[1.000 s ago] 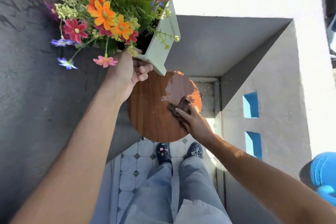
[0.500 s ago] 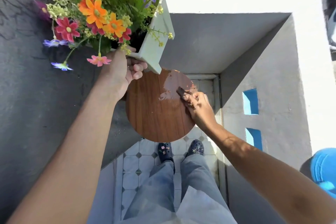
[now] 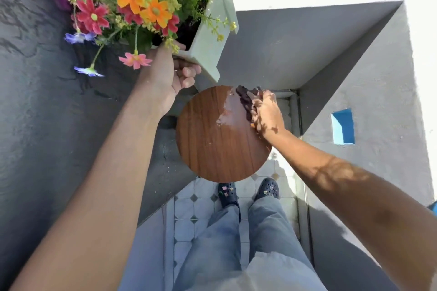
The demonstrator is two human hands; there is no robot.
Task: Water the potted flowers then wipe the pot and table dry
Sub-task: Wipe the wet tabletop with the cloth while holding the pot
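Observation:
My left hand (image 3: 173, 73) grips the rim of a white square pot (image 3: 208, 40) and holds it tilted in the air above the round wooden table (image 3: 217, 146). Orange, red, pink and purple flowers (image 3: 132, 4) spill out of the pot toward the upper left. My right hand (image 3: 266, 111) presses a dark brown cloth (image 3: 246, 99) onto the table's far right edge. A wet, shiny patch (image 3: 230, 111) lies on the tabletop just left of the cloth.
A dark grey wall (image 3: 42, 113) runs along the left and a white parapet wall (image 3: 354, 78) with blue openings (image 3: 343, 126) closes the right and far side. My feet in dark clogs (image 3: 228, 192) stand on the tiled floor (image 3: 196, 215) below the table.
My right hand has slid the cloth from the table's middle right out to its far right edge. The wet patch looks smaller. The lifted pot stays up in my left hand.

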